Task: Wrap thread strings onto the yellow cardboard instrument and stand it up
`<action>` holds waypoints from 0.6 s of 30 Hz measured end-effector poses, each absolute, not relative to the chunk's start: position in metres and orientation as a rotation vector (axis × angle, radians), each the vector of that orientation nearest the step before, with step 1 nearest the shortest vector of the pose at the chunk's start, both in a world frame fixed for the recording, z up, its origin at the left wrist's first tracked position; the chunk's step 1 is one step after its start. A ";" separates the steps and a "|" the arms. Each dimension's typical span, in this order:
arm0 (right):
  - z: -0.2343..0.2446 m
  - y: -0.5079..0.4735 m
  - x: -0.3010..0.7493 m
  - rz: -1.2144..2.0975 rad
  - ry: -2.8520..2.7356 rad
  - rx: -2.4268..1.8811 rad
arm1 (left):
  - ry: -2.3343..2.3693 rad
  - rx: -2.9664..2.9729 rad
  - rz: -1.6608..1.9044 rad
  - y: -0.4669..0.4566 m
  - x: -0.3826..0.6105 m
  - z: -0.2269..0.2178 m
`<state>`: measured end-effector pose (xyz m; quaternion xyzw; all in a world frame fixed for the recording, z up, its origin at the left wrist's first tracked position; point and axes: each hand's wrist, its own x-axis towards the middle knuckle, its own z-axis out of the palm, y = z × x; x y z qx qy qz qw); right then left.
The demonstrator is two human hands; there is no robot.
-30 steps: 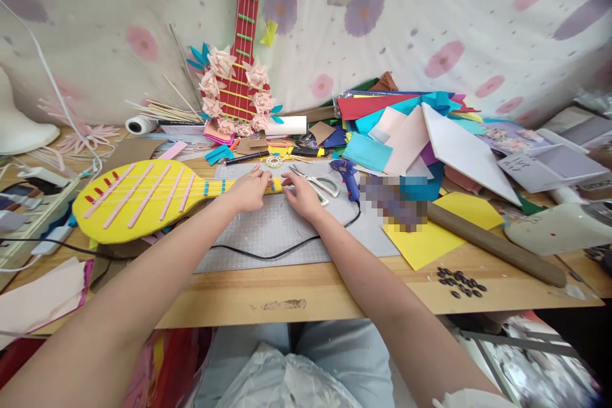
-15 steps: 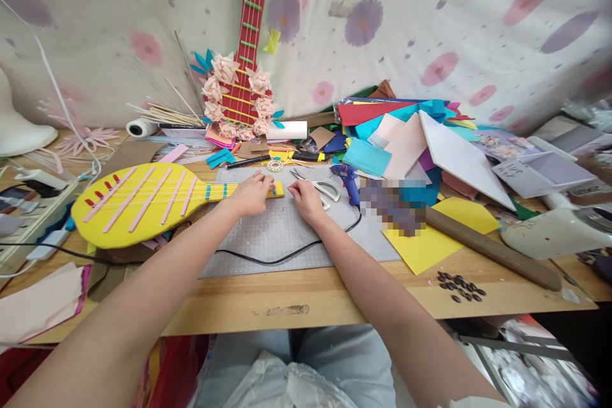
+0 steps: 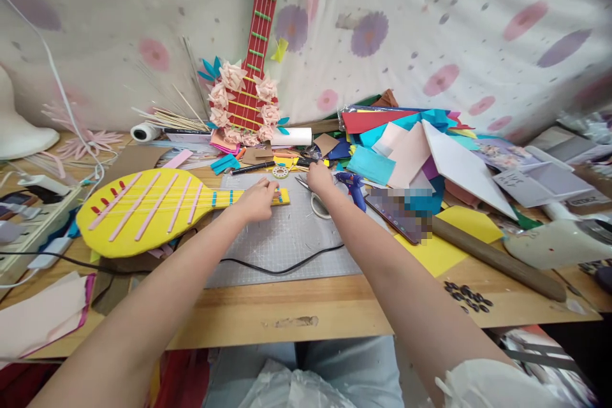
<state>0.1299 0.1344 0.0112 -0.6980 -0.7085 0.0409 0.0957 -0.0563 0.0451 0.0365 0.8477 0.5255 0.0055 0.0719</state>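
A yellow cardboard guitar [image 3: 138,229] with pink strips and thin strings lies at the left, its neck pointing right. My left hand [image 3: 259,199] is closed around the neck near its end, where blue bands show. Farther forward, my right hand [image 3: 319,178] reaches past the scissors [image 3: 319,206] to a black and yellow item at the mat's far edge. Its fingers look curled; what they grip, if anything, is hidden. Beside my right wrist stands a blue glue gun [image 3: 352,188]. The grey cutting mat [image 3: 268,248] lies underneath.
A red guitar [image 3: 246,102] with paper flowers leans on the curtain behind. Coloured sheets [image 3: 368,169] pile up at the back right. A phone [image 3: 396,217], a brown stick [image 3: 497,258] and small dark beads [image 3: 467,296] lie at the right. A black cord [image 3: 287,269] crosses the mat.
My right hand has moved forward and to the right, from beside the neck's end to beyond the scissors. My left hand stays on the neck. The whole view has shifted slightly.
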 end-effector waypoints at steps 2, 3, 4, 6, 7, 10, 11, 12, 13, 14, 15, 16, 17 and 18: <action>0.007 0.136 0.128 0.096 -2.123 -2.072 | 1.594 2.561 -0.009 0.045 -0.056 0.037; 0.005 0.137 0.128 0.089 -2.131 -2.066 | 1.598 2.568 -0.022 0.045 -0.055 0.038; 0.003 0.137 0.128 0.087 -2.134 -2.059 | 1.599 2.575 -0.034 0.044 -0.055 0.038; 0.002 0.137 0.130 0.087 -2.138 -2.054 | 1.602 2.592 -0.043 0.044 -0.054 0.039; 0.001 0.136 0.131 0.084 -2.143 -2.052 | 1.597 2.604 -0.042 0.045 -0.054 0.039; 0.001 0.135 0.135 0.061 -2.176 -2.032 | 1.581 2.617 -0.018 0.046 -0.054 0.038; 0.001 0.134 0.136 0.057 -2.189 -2.021 | 1.583 2.609 -0.004 0.046 -0.054 0.037; 0.001 0.133 0.137 0.058 -2.196 -2.008 | 1.589 2.595 0.009 0.047 -0.054 0.037; 0.001 0.132 0.137 0.060 -2.198 -1.990 | 1.600 2.579 0.026 0.047 -0.054 0.036; 0.001 0.130 0.137 0.064 -2.196 -1.964 | 1.611 2.564 0.042 0.047 -0.054 0.036; 0.001 0.128 0.138 0.070 -2.187 -1.934 | 1.618 2.552 0.056 0.046 -0.054 0.036; 0.001 0.126 0.138 0.078 -2.176 -1.900 | 1.622 2.541 0.071 0.046 -0.054 0.036; 0.001 0.123 0.138 0.087 -2.164 -1.862 | 1.620 2.534 0.084 0.046 -0.054 0.036; 0.001 0.119 0.139 0.099 -2.152 -1.820 | 1.615 2.526 0.094 0.045 -0.053 0.036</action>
